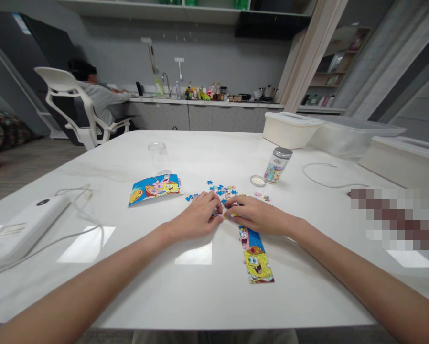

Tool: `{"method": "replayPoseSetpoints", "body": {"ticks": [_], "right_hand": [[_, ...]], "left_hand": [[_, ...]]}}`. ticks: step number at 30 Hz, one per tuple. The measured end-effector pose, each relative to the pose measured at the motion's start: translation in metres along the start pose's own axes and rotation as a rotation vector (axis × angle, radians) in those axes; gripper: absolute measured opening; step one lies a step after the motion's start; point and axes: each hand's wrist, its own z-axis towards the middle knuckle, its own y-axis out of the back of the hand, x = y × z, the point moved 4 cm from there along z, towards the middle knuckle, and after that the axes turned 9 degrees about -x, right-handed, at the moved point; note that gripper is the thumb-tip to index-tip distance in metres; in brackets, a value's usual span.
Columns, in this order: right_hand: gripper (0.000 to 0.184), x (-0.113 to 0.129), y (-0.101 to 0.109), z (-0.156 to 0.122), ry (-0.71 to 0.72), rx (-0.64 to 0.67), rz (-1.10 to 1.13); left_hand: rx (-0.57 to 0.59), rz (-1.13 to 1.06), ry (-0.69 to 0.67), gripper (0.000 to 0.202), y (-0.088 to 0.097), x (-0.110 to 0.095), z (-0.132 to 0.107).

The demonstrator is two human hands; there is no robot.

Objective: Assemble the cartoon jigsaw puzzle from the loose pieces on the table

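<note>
My left hand (200, 216) is closed, its thumb and fingers pinched on a small jigsaw piece (221, 216) that is mostly covered. Facing it, my right hand (255, 215) has its fingers curled around small pieces at the same spot; what exactly it grips is partly hidden. Just beyond the fingertips lie loose jigsaw pieces (219, 189), blue, pink and yellow. Below my right hand runs a joined strip of the jigsaw (258, 265) with a yellow and a pink cartoon face. To the left, a curved picture sheet (155, 189) shows the same cartoon.
A printed can (277, 167) with a metal top stands behind the pieces, a round lid (258, 181) beside it. A clear jar (158, 160) is at the back left. White power strip (28, 229) and cable lie left, storage boxes (289, 131) right. Another person (103, 98) sits beyond.
</note>
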Motion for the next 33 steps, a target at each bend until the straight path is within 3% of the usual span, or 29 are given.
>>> {"method": "replayPoseSetpoints", "body": {"ticks": [21, 33], "right_hand": [[0.019, 0.001, 0.0018, -0.0011, 0.007, 0.011, -0.045], [0.02, -0.0005, 0.0008, -0.0021, -0.004, 0.021, -0.036]], "left_hand": [[-0.008, -0.002, -0.006, 0.004, -0.0009, 0.0051, -0.0002], [-0.027, 0.028, -0.077, 0.006, -0.0012, 0.004, 0.0005]]}}
